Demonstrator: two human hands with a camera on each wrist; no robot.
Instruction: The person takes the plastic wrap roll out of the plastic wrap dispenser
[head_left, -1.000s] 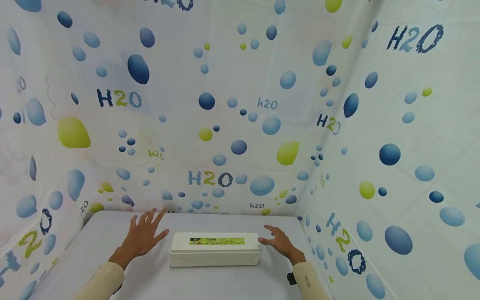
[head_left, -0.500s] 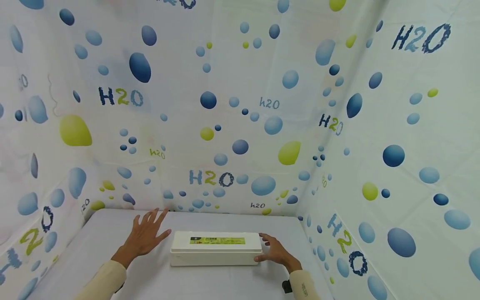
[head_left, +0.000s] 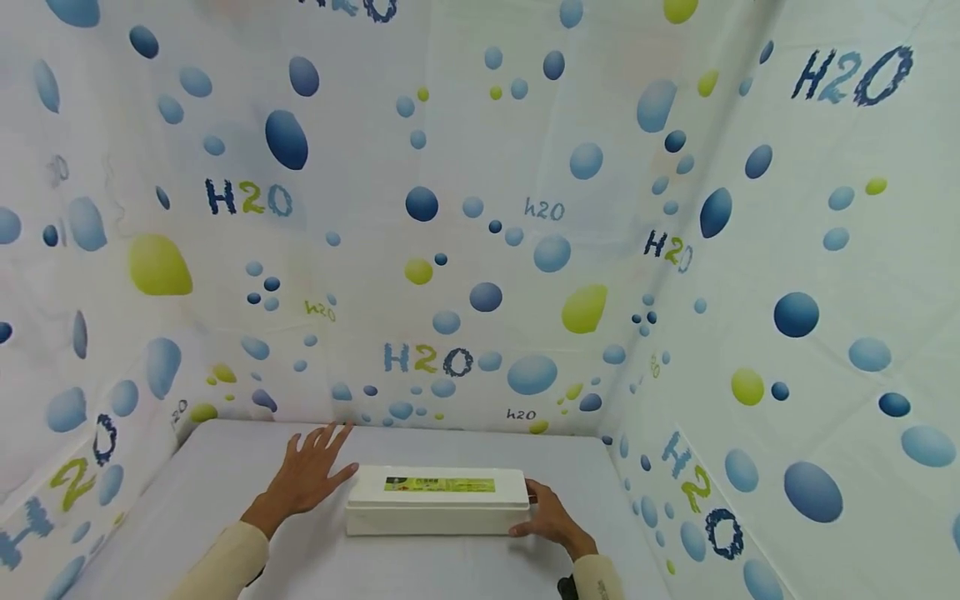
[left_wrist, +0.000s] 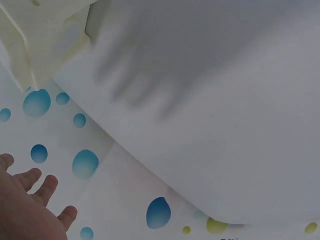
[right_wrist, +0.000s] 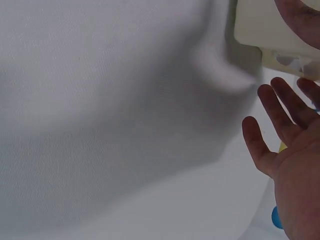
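A long white lidded box (head_left: 438,504) with a yellow-green label lies crosswise on the table in the head view. My left hand (head_left: 303,475) is spread at its left end, thumb tip right by the top corner and fingers pointing to the back. In the left wrist view, part of that hand (left_wrist: 30,205) shows, fingers apart. At the box's right end is my right hand (head_left: 551,512), thumb by the front lower corner and fingers by the end face. The right wrist view shows the fingers of the right hand (right_wrist: 300,150) loosely extended beside the box's end (right_wrist: 272,35), the thumb overlapping the box.
The table (head_left: 420,575) has a white cover. Hanging sheets printed with blue and green drops and H2O lettering form a back wall (head_left: 450,250) and side walls, the right sheet (head_left: 840,400) standing close to the table's right edge.
My right hand has come down and left to the box's right end, its thumb now at the front corner. The left hand stays spread, a little nearer the box. The view has shifted slightly.
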